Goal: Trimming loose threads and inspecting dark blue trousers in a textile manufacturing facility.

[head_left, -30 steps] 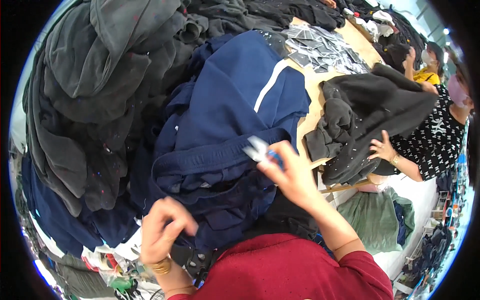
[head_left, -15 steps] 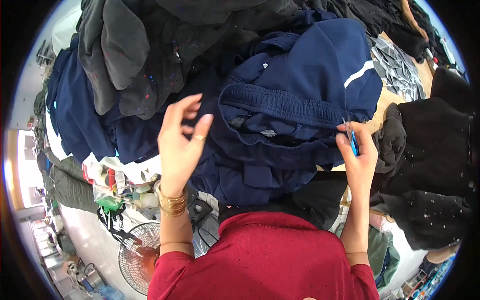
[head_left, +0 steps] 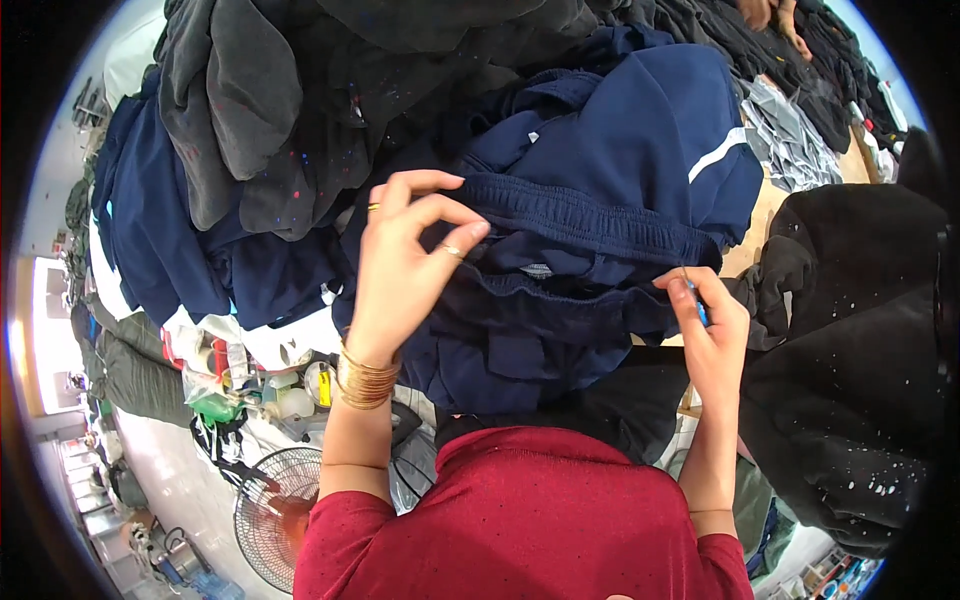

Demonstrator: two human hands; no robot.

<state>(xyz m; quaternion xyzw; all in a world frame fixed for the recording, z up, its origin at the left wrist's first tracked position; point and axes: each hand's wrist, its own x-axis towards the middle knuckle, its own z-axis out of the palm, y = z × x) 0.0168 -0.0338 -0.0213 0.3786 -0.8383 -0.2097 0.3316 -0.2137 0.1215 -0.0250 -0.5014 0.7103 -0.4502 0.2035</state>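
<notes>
The left hand [head_left: 405, 262] is pinching the ribbed waistband of the navy blue fabric trousers [head_left: 590, 250]; the right hand [head_left: 712, 325] is closing round a small blue tool [head_left: 702, 312] at the band's right end. Since half a second ago, both hands have come closer onto the band. Trousers are lying atop heaped dark garments [head_left: 300, 120]; a floor fan [head_left: 275, 515] is standing below.

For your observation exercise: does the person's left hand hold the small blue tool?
No, the small blue tool sits in the right hand; the left hand pinches the navy fabric garment.
</notes>
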